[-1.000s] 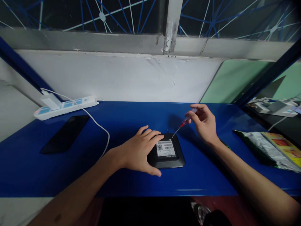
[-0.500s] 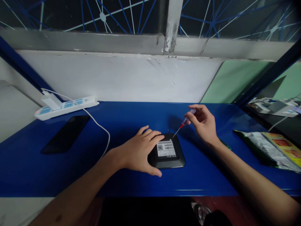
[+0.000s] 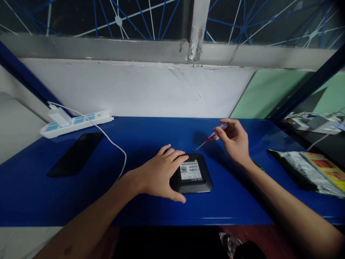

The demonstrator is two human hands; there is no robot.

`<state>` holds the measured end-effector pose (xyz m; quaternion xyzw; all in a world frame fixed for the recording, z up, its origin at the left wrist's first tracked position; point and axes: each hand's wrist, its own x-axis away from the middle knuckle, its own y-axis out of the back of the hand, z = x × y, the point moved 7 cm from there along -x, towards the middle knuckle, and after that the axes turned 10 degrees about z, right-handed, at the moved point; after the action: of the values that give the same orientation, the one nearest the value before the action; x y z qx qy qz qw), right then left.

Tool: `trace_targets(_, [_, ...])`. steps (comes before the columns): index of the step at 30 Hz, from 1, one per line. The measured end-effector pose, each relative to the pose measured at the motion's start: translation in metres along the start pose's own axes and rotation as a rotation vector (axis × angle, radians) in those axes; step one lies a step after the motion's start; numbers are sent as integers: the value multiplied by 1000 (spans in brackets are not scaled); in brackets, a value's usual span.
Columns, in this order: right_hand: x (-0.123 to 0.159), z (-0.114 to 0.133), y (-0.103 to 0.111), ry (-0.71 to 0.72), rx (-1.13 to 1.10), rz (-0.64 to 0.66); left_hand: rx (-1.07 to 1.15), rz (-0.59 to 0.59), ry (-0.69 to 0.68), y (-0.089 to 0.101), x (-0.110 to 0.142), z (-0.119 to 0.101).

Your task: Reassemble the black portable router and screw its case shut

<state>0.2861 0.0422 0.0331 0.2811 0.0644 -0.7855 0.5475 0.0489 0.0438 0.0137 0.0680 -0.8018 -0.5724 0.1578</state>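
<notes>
The bench (image 3: pixel 151 133) that I watch from far is a glossy blue surface, and its back edge stands against a white wall (image 3: pixel 151 90). Above this wall I see a worn window frame (image 3: pixel 196 32), with dark panes crossed by blue and pale lines. A pale green board (image 3: pixel 264 95) leans at the right, behind a slanting blue post (image 3: pixel 309 84).

Near the middle of the bench lies a flat black device (image 3: pixel 206 178), with a white printed label (image 3: pixel 191 171) facing up. My left hand (image 3: pixel 159 176) is spread wide over its left side, fingers on the far part and thumb by the near edge. My right hand (image 3: pixel 234 140) is closed around the clear handle of a screwdriver (image 3: pixel 212 136), which is tilted; its tip is just beyond the far edge of the device, near a tiny speck (image 3: pixel 192 149) on the blue surface. What this speck is, I cannot tell.

On the left, a white power strip (image 3: pixel 81 122) carries a plugged adapter (image 3: pixel 59 117), from which a white cable (image 3: pixel 109 138) curves toward my left forearm. A dark flat slab (image 3: pixel 75 154) lies below the strip. At the right rests a silver and yellow packet (image 3: pixel 318 172).
</notes>
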Motion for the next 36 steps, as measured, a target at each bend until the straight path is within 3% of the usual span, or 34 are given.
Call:
trace_targets(19, [4, -10, -8, -41, 65, 85, 16, -5, -7, 0, 0, 0])
trace_targets(29, [-4, -4, 9, -54, -116, -31, 13, 2, 8, 0, 0, 1])
trace_targets(36, [-1, -9, -9, -189, -319, 223, 2, -20, 21, 0, -1, 7])
